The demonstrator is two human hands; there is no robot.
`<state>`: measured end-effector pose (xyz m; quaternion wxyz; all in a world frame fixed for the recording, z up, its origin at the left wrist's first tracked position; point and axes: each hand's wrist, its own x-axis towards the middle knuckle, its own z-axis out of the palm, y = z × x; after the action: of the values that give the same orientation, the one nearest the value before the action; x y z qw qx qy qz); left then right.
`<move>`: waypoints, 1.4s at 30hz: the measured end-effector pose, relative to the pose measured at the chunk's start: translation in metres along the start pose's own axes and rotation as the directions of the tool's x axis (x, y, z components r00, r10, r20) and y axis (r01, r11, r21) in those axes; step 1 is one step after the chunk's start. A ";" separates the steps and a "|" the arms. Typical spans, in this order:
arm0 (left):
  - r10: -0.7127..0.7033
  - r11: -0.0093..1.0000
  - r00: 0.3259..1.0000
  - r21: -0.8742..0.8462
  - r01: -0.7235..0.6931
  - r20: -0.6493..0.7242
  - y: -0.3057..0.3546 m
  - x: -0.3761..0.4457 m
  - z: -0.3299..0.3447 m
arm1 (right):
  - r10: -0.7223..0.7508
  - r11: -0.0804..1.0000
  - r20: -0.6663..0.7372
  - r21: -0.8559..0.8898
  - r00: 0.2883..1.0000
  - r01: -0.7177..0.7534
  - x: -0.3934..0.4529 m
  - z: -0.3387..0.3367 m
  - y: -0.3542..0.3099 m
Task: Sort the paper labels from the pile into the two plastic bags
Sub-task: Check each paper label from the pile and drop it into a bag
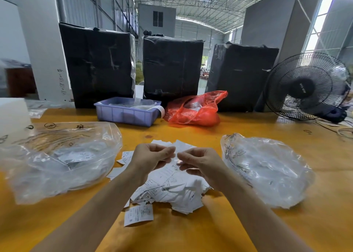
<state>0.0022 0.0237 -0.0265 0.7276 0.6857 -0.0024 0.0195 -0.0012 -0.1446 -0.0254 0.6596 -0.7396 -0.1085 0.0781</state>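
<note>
Both hands, left (pixel 152 157) and right (pixel 200 162), pinch labels above the paper pile (pixel 172 192) between two clear bags (pixel 57 160)

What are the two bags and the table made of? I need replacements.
Left bag and right bag: thin clear plastic film, glossy, wrinkled, contents showing through. Table: probably wood or a wood-look board with a smooth yellow-orange finish; faint grain and a knot show.

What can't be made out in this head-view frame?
- Print on the white paper label pile: too small.
- Whether the left hand and right hand pinch a label: fingers curl over it.
- Purple plastic bin contents: wall hides them.
- Red plastic bag contents: film obscures them.
</note>
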 end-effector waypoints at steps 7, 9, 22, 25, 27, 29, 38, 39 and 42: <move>-0.038 0.998 0.999 -0.054 0.038 -0.001 0.000 0.000 0.000 | 0.055 0.986 -0.012 0.160 0.998 -0.053 0.002 -0.002 0.003; -0.053 0.995 0.999 -0.079 0.053 -0.001 0.000 0.001 0.000 | 0.065 0.978 -0.012 0.198 0.998 -0.061 0.003 -0.003 0.003; -0.135 0.920 0.989 -0.363 0.147 0.058 0.000 0.000 0.007 | 0.041 0.916 -0.003 0.399 0.999 -0.036 0.009 0.009 0.011; -0.128 0.916 0.992 -0.382 0.122 0.011 -0.001 0.001 0.009 | 0.022 0.961 0.057 0.274 0.998 -0.037 0.007 0.013 0.014; -0.105 0.921 0.994 -0.376 0.102 0.011 -0.001 0.001 0.009 | -0.018 0.986 0.102 0.167 0.995 0.001 0.005 0.015 0.014; -0.083 0.928 0.996 -0.364 0.082 0.013 0.000 0.001 0.008 | -0.091 0.995 0.088 -0.021 0.992 0.093 0.004 0.016 0.013; -0.049 0.985 0.997 -0.170 0.037 -0.063 -0.006 0.004 -0.002 | -0.056 0.570 -0.117 -0.819 0.992 -0.064 0.012 -0.013 0.031; -0.040 0.989 0.997 -0.142 0.030 -0.067 -0.008 0.005 -0.003 | -0.066 0.588 -0.127 -0.806 0.990 -0.065 0.013 -0.013 0.033; -0.030 0.995 0.997 -0.093 0.022 -0.077 -0.010 0.007 -0.007 | -0.173 0.678 -0.202 -0.734 0.964 -0.033 0.016 -0.015 0.035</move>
<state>0.0094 0.0300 -0.0371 0.7583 0.6500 0.0343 0.0369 0.0205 -0.1582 -0.0574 0.3197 -0.9401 -0.0733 -0.0930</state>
